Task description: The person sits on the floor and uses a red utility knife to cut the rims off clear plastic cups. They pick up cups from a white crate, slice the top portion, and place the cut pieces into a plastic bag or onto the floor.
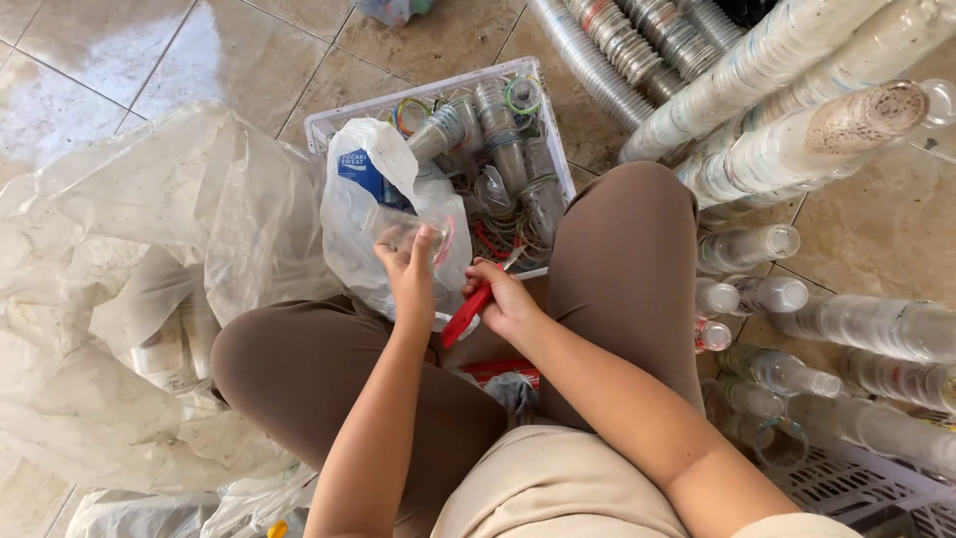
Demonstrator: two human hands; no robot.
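My left hand [409, 269] grips a clear plastic cup [401, 231] with a pink rim, held above a thin plastic bag [358, 214] of cups between my knees. In my right hand [504, 299] I hold a red-handled cutter [466, 316], its metal tip pointing up toward the cup. Both hands are close together over my lap. Behind them a white plastic crate [334, 118] holds several clear cups and loose coloured rim rings.
A large crumpled clear plastic sheet [129, 279] covers the tiled floor at left. Long stacks of nested clear cups [787, 120] lean in from the upper right. More cups [767, 299] lie at right, beside a white crate [856, 488] at bottom right.
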